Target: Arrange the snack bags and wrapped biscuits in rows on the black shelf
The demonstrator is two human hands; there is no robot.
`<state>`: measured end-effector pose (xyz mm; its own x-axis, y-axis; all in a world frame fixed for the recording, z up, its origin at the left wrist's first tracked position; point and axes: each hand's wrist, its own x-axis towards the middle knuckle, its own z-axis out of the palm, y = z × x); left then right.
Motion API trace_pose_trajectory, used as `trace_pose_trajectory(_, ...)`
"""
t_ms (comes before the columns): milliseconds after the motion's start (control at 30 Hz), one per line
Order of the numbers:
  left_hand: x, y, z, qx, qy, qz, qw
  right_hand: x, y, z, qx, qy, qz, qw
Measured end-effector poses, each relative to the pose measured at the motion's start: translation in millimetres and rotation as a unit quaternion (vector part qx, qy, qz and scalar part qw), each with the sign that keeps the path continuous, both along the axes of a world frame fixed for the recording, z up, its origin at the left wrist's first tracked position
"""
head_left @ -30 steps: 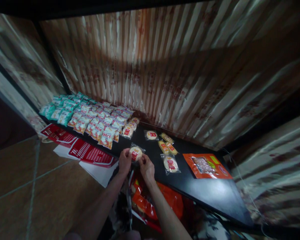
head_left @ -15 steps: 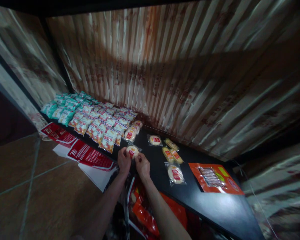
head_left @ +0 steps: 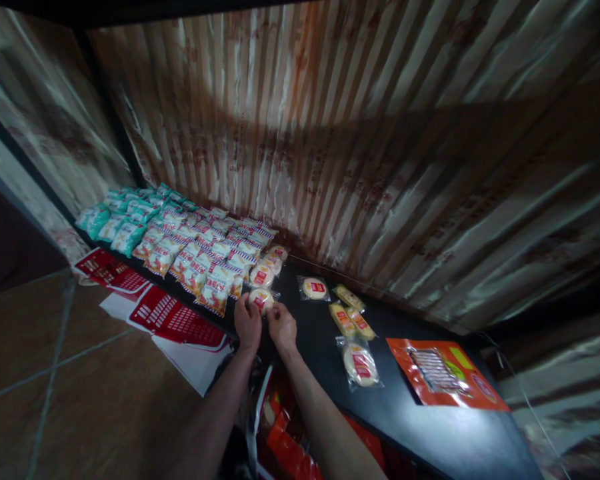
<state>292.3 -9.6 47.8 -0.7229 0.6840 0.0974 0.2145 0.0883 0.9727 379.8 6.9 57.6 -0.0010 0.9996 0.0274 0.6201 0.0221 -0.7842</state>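
My left hand (head_left: 248, 323) and my right hand (head_left: 281, 327) pinch the two sides of a small clear packet with a round pale cake and a red label (head_left: 261, 298). They hold it low over the black shelf (head_left: 420, 427), just in front of a short row of like cake packets (head_left: 263, 275). Both sets of fingers are closed on the packet's edges.
Rows of red-and-white and green snack bags (head_left: 190, 250) fill the shelf's left part. To the right lie another round cake packet (head_left: 315, 288), yellow bars (head_left: 349, 313), a wrapped cake (head_left: 360, 363) and an orange packet (head_left: 445, 373). Red printed sheets (head_left: 175, 313) hang off the front; orange bags (head_left: 290, 443) sit below.
Both hands have carried the cake packet up and left, from the shelf's front edge to just before the row of like packets. The view has shifted slightly.
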Motion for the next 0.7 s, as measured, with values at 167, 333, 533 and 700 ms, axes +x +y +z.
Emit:
trace_pose_trajectory(167,0.8,6.5,-1.3,-0.002,0.018,-0.016,1.0,-1.5,12.2,1.0,-0.004,-0.004,0.004,1.0)
trace_pose_trajectory(333,0.1,11.6,-6.6,0.018,0.009,-0.018,1.0,-2.8,22.1,3.1,-0.009,0.007,0.014,1.0)
trace_pose_trajectory(533,-1.9,18.6,-19.7,0.018,0.046,0.005,0.999,-7.8,27.0,4.1,-0.028,-0.027,0.016,0.999)
trace_pose_trajectory(700,-0.7,22.2,-28.9,0.034,0.075,0.017,0.996,-10.4,32.2,2.9,-0.029,-0.027,0.013,0.999)
